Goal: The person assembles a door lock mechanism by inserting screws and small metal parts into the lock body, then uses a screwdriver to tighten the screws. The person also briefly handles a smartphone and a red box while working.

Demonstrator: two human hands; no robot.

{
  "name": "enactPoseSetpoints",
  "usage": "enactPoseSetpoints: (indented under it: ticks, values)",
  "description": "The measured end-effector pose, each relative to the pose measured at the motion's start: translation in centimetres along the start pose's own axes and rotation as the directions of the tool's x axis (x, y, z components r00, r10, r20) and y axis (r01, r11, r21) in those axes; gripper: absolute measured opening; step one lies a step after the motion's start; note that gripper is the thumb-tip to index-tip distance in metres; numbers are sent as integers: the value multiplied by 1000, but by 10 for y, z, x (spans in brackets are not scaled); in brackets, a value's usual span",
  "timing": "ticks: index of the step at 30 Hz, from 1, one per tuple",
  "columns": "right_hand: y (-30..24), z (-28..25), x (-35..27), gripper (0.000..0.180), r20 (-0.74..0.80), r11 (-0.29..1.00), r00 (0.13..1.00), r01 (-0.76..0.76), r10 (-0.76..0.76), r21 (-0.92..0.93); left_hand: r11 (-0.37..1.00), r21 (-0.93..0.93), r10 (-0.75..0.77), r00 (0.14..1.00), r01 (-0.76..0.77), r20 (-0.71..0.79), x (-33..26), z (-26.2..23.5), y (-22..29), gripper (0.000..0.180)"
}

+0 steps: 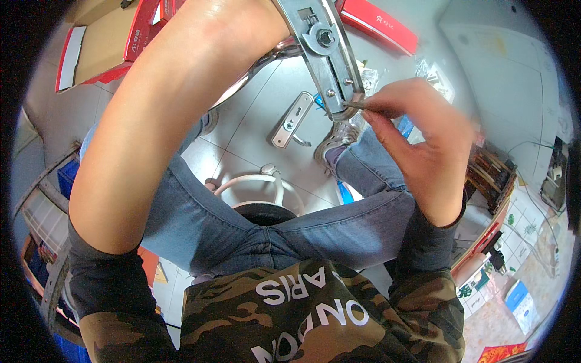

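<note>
A chrome door handle plate point(330, 66) is held up at the top, its back side toward me, showing a round hub, a slot and two small posts. My left hand point(264, 27) reaches behind the plate and holds it; the fingers are hidden by the plate and the upper edge. Thumb and forefinger of my right hand point(417, 118) are pinched on a small dark piece point(353, 105) at the plate's lower end. Its exact kind is too small to tell. A second door handle plate point(295, 120) with a lever lies on the floor below, between my feet.
An open red cardboard box point(97, 45) stands at the far left, and a long red box point(380, 25) lies at the far right of the plate. Clear plastic bags point(436, 78) are on the floor. A white round-framed stool point(275, 187) is between my legs.
</note>
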State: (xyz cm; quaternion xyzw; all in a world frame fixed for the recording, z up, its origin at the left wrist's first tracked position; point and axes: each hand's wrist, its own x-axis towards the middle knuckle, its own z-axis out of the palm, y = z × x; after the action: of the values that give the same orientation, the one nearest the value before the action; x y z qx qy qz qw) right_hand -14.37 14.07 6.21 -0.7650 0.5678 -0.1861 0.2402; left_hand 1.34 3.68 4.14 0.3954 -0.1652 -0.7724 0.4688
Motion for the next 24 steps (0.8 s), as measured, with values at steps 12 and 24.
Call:
enactPoseSetpoints:
  ticks: [12, 24]
  values:
    - [-1, 10, 0, 14, -44, 995, 998, -52, 49, -83, 980, -139, -112, 976, 139, 186, -1, -11, 10, 63]
    - [4, 15, 1, 18, -105, 995, 994, 4, -14, -96, 994, -58, -94, 994, 97, 55, -9, -1, 11, 61]
